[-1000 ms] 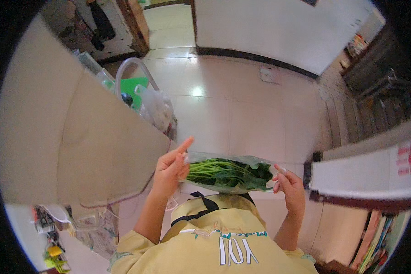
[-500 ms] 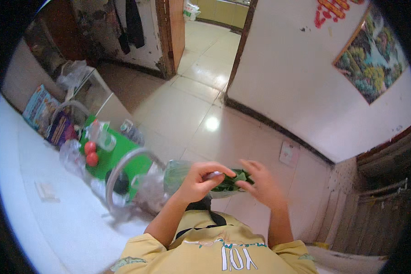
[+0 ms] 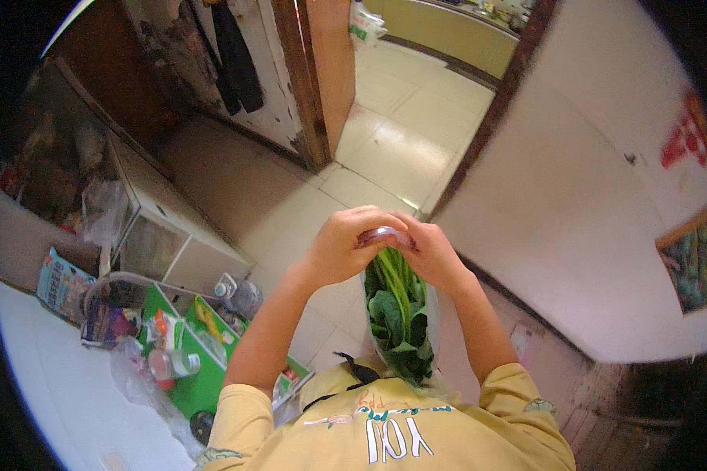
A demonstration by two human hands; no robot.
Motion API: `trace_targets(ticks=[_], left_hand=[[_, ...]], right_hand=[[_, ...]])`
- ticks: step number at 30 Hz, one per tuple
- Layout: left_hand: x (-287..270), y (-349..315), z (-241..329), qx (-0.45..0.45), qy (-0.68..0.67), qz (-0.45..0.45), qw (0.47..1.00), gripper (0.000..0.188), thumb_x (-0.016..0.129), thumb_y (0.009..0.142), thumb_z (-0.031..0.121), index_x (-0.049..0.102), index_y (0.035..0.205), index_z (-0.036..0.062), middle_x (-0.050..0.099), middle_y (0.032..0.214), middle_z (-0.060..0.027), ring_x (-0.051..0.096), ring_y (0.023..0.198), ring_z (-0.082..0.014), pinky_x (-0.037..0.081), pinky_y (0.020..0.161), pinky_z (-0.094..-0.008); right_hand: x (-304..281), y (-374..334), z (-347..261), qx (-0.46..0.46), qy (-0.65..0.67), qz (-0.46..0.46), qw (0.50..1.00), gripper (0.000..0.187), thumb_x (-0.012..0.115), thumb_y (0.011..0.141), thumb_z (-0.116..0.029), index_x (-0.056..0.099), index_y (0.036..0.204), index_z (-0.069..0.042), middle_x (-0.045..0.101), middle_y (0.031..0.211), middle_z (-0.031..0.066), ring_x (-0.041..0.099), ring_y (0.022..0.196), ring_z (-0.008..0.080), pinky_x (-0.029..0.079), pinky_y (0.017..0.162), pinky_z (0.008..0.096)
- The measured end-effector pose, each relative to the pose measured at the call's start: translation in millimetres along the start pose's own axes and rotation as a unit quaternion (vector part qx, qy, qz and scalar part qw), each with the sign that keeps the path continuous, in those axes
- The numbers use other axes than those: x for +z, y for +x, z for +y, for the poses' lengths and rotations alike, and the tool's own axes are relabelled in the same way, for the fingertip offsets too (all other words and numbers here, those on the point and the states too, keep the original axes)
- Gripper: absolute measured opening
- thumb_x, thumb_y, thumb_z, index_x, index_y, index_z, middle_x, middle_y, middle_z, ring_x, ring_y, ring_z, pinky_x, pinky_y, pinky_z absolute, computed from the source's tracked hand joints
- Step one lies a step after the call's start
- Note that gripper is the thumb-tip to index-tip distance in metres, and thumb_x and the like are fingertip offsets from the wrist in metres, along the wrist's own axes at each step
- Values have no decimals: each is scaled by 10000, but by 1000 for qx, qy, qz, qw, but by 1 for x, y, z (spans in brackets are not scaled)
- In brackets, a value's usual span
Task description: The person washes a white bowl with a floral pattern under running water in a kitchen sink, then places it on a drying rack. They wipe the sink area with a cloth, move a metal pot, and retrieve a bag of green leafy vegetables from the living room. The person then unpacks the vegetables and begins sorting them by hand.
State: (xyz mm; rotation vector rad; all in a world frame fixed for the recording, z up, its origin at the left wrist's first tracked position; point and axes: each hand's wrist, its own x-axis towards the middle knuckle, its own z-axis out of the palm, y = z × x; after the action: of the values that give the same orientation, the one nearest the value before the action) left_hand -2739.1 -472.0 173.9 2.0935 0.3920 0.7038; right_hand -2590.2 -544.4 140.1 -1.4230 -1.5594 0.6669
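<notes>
Both my hands are raised in front of me, close together with curled fingers. My left hand point(image 3: 342, 245) and my right hand point(image 3: 434, 250) grip the two ends of a shiny, curved, pale purple band point(image 3: 385, 235); its exact kind I cannot make out. Below it hangs a bunch of leafy greens point(image 3: 401, 310), stems up and large dark leaves down. A clear plastic bag point(image 3: 434, 318) wraps round the greens. Whether the band is part of this bag is hidden by my fingers.
To my left, a green shelf point(image 3: 204, 385) carries packets and a clear bottle point(image 3: 173, 363). A large plastic jug point(image 3: 239, 294) stands behind it, and a white cabinet point(image 3: 173, 243) farther back. Ahead, a doorway opens beside a brown door point(image 3: 330, 71). A white wall point(image 3: 558, 204) runs along my right.
My hands have come together and risen away from my body. The right hand has closed on the band. The greens now hang upright, and my view has turned left.
</notes>
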Motion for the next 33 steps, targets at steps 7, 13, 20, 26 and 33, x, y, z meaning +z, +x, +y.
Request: trace_targets(ticks=[7,13,20,26,33], left_hand=[[-25,161,-67,62,139,258,954,188,601,731,31,588,918,48,524,723,-86,526,671,-205,429,625,-289],[10,244,-158,-266,-364,72,889,346,505,826,74,422,1149,-21,446,1153,-142,427,1082,-191,343,909,-285],[2,440,-338,-219,-12,190,957,592,644,699,236,366,1165,-3,402,1150,-179,386,1085,-289,277,935,-351],[-9,591,-404,-134,6,175,975,597,720,603,259,442,1071,14,486,1037,-151,456,979,-296,335,861,-377],[76,747,-475,-182,72,73,978,634,663,648,343,415,1120,0,450,1111,-198,400,1076,-333,304,907,-397]], right_hand=[[-85,188,101,76,225,55,970,114,465,766,-68,561,792,-11,486,581,6,417,507,66,335,451,217],[-122,333,155,105,261,228,932,138,426,806,-108,527,747,-35,418,556,-38,329,433,24,238,384,188],[-185,480,230,66,96,255,960,142,421,816,-120,515,745,-40,434,572,-27,339,454,25,242,385,192],[-258,565,271,122,178,289,933,113,412,759,-63,510,734,-14,478,611,-6,403,518,53,305,451,203],[-349,632,364,92,306,325,890,106,410,762,-48,513,749,-30,452,608,-19,374,502,35,269,427,179]])
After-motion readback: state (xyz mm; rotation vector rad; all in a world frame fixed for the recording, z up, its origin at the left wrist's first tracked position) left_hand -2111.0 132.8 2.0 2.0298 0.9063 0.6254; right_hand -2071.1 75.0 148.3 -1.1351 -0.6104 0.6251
